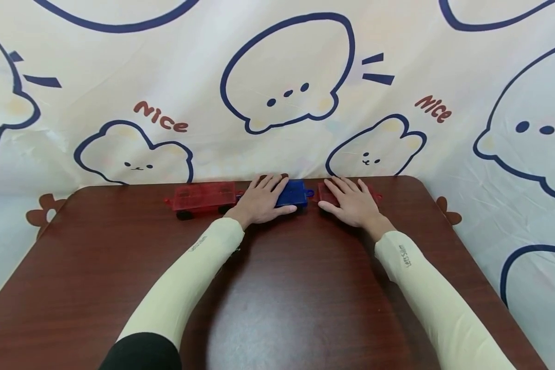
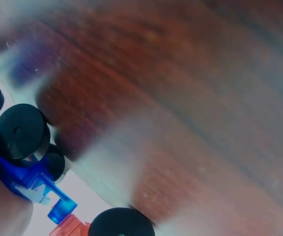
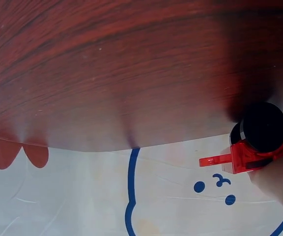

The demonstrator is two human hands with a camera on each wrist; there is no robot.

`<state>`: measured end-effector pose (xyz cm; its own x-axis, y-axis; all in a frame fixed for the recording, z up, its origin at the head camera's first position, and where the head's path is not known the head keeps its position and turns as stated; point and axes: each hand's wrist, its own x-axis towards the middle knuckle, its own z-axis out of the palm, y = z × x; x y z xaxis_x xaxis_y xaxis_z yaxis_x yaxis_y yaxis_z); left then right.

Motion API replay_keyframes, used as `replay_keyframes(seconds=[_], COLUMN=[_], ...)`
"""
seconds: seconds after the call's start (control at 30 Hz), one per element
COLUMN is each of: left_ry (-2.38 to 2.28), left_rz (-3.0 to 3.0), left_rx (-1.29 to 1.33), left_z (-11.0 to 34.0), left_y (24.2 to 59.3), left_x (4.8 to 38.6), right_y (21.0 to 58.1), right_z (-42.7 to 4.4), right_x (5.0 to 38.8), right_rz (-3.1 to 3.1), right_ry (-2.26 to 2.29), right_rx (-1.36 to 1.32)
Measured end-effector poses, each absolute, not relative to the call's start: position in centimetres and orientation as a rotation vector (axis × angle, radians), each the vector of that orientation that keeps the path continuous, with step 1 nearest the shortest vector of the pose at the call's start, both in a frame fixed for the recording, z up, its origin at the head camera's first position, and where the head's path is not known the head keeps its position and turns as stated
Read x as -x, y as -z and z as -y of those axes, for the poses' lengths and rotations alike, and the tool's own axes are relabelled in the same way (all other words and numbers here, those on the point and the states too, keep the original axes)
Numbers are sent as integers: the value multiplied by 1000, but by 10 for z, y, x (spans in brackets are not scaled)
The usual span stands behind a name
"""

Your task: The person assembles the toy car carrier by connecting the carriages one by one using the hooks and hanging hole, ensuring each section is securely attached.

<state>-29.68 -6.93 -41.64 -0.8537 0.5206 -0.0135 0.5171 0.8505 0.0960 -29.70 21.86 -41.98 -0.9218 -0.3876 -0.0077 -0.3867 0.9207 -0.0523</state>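
Note:
Along the table's far edge stand three clear plastic toy wagons with black wheels and end couplings. My left hand [image 1: 260, 199] lies over the left part of a blue wagon [image 1: 292, 193], fingers extended and thumb at its near side. Over a small red wagon [image 1: 322, 192] rests my right hand [image 1: 353, 204], its fingers spread and covering most of it. A longer red wagon [image 1: 205, 197] sits left of the left hand. In the left wrist view, the blue wagon's coupling [image 2: 62, 210] meets a red piece. The small wagon's free red hook [image 3: 216, 160] sticks out in the right wrist view.
The brown wooden table [image 1: 287, 288] stretches from the wagons toward me. Right behind its far edge hangs a white cloth [image 1: 277, 149] printed with blue cartoon outlines, which also runs along both sides.

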Motion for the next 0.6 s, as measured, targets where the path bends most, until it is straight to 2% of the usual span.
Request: replay_keyframes(seconds=[0.6], left_ry=[-71], left_rz=[-2954], left_rx=[-832], left_z=[68], left_y=[414], left_x=[295], right_y=[421], right_z=[-217], right_x=[294], right_rz=[-3070], right_ry=[100], right_rx=[620])
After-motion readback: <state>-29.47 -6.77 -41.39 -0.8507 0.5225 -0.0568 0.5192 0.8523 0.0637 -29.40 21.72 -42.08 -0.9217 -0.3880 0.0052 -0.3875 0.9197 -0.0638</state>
